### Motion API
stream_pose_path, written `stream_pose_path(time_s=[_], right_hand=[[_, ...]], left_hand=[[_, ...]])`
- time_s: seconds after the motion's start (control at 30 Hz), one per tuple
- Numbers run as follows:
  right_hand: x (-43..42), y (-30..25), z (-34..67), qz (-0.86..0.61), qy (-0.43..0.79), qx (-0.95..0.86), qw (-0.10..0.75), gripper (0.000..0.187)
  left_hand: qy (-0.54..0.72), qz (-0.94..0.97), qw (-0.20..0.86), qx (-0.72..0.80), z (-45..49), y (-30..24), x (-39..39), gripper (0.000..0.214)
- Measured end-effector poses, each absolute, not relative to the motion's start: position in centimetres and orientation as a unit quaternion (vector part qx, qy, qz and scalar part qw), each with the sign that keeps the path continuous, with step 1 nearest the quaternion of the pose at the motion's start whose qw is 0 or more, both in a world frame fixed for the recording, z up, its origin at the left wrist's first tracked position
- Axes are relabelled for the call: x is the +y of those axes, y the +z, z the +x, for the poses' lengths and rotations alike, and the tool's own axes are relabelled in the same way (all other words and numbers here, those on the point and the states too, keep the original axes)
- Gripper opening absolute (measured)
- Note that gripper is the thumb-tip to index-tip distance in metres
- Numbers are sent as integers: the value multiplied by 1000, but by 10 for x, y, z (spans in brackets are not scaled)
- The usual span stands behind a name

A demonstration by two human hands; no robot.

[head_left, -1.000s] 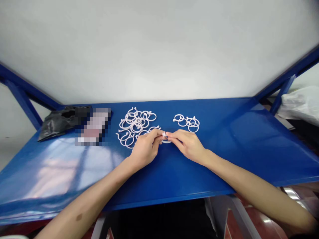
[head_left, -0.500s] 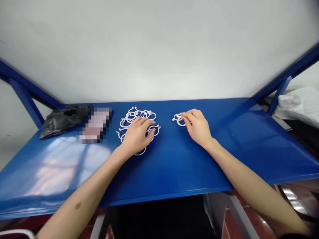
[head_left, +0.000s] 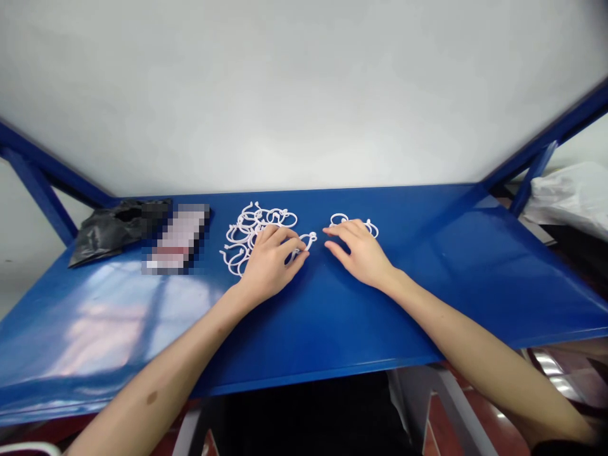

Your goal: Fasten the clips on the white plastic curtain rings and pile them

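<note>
A pile of white open rings with small knobbed ends lies on the blue table, left of its middle. My left hand rests over the right side of this pile. Its thumb and forefinger close on one white ring, whose knobbed end sticks out to the right of the fingertips. Across a small gap, my right hand is open, fingers apart and pointing left at that ring. Behind the right hand lie a few more white rings, partly covered by it.
A black plastic bag and a blurred-out flat object lie at the table's left. A pale wall rises behind the table, with blue frame bars at the sides. White plastic is beyond the right edge.
My left hand has moved slightly right, drawing a ring out from the pile. My right hand has let go of the ring it held by the small group and has shifted left and nearer me, fingers spread.
</note>
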State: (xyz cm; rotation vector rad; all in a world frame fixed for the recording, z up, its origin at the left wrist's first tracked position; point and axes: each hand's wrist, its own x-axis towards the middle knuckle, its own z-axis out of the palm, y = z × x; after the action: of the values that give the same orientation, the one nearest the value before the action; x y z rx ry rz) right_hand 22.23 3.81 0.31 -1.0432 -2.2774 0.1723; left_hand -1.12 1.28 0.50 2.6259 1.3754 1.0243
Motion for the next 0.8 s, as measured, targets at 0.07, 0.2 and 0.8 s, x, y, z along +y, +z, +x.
stream_pose_path(time_s=[0.07, 0.2, 0.8], right_hand=[[33, 0, 216, -384, 114, -861, 313, 31], [29, -3, 210, -373, 192, -846, 327, 24], [22, -2, 208, -304, 168, -840, 417, 12]], left_hand=[[363, 832, 36, 419, -9, 8, 11, 11], [394, 809, 125, 418, -8, 10, 9, 12], [385, 791, 164, 446, -5, 13, 3, 11]])
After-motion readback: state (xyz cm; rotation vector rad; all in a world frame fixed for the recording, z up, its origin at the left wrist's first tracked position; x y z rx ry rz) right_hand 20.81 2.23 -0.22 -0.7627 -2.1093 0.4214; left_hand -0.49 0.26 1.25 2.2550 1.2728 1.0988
